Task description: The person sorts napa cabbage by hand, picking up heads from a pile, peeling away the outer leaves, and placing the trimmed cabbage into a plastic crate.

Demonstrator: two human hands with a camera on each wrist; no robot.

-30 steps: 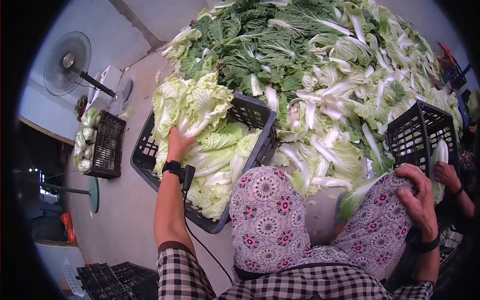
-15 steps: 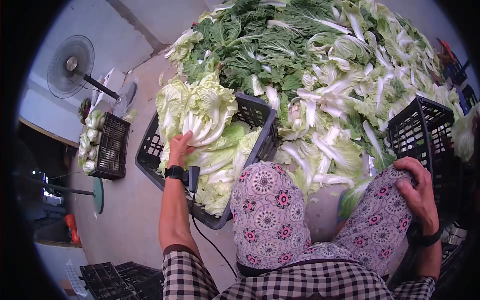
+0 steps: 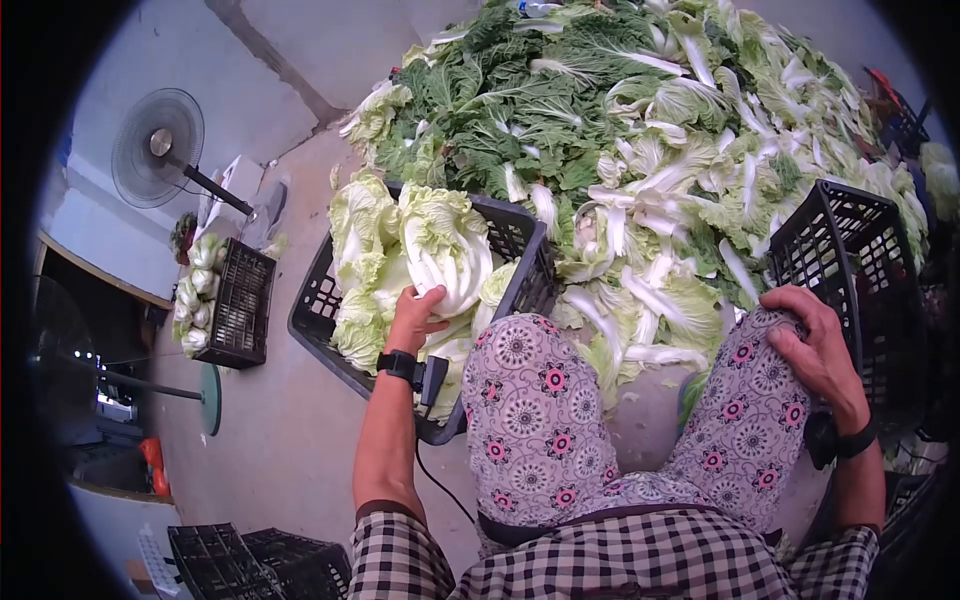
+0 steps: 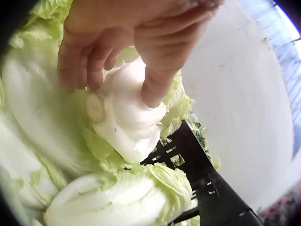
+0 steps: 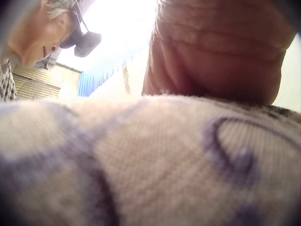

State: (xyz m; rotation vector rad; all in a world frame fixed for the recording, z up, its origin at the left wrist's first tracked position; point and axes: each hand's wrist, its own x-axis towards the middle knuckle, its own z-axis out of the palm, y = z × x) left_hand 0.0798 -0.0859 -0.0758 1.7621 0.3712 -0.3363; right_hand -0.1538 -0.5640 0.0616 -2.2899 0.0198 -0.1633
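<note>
Left hand (image 3: 412, 322): clamped on the white base of a napa cabbage (image 3: 448, 245), thumb opposite fingers, at a black plastic crate (image 3: 537, 275) holding other cabbage heads (image 4: 117, 198). Judged moderately heavy; base firm, ribs likely slick, outer leaves soft and easily torn. Advised hold: round the base, not the leaf tips. Right hand (image 3: 822, 352): fingers relaxed, resting on patterned trousers (image 3: 735, 410).
</note>
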